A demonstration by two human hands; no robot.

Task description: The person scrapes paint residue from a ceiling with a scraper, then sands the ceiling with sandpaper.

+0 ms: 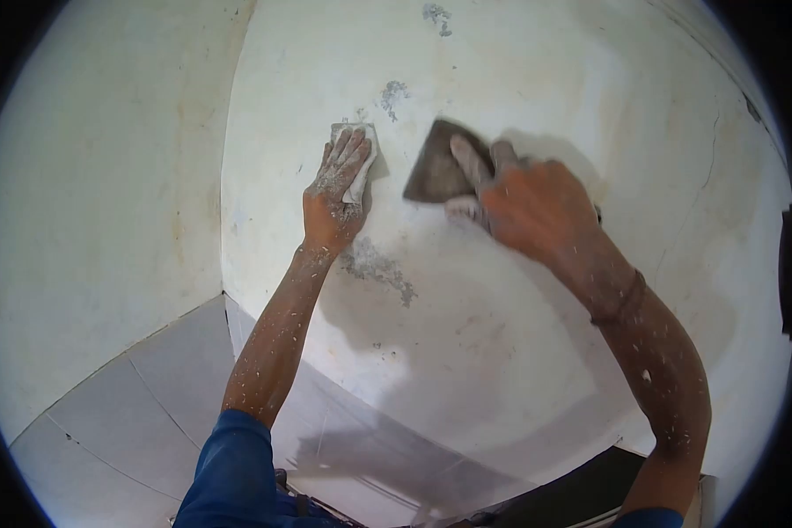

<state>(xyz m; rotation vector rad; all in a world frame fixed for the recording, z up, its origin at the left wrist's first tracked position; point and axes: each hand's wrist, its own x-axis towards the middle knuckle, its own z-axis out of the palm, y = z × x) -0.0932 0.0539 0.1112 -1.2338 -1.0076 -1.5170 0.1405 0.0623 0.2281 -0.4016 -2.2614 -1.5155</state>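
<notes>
My right hand [524,195] grips a wide putty knife [440,165], its index finger stretched along the dark blade. The blade is close to the pale wall [502,326] and slightly blurred. To its left, my left hand [339,176] presses a folded, dust-whitened sheet [361,167] against the same wall, fingers pointing up. White powder coats the left fingers, and flecks dot both forearms. Grey bare patches mark the wall: one patch [394,99] above and between the hands, another patch [378,271] just below the left hand.
At left, a second wall [123,176] meets this one in a corner. Grey tiles [141,414] run along the lower part of the walls. A dark object [790,273] sits at the far right edge. A dark opening [581,493] shows at the bottom.
</notes>
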